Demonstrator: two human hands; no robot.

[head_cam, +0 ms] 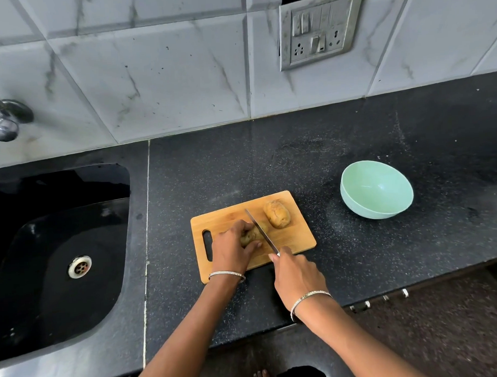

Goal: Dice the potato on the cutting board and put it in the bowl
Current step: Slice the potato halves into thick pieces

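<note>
Potato (253, 233) mid cutting board (298, 237); left hand (230, 250) curled over it, fingertips just beside knife (262, 230) blade; right hand (298, 274) wrapped round handle; risk: round skin rolls, edge slips toward fingertips; second potato piece (277, 214) near board's far right corner could get nudged off; bowl (356, 209) well apart on counter; handle hidden under hand; cut depth unclear.

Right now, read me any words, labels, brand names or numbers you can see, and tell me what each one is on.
No text can be read anywhere in the head view.
Switch plate on the tiled wall: no legible marking.
Cutting board, bowl, knife, held potato, loose potato: no print or label visible.
</note>
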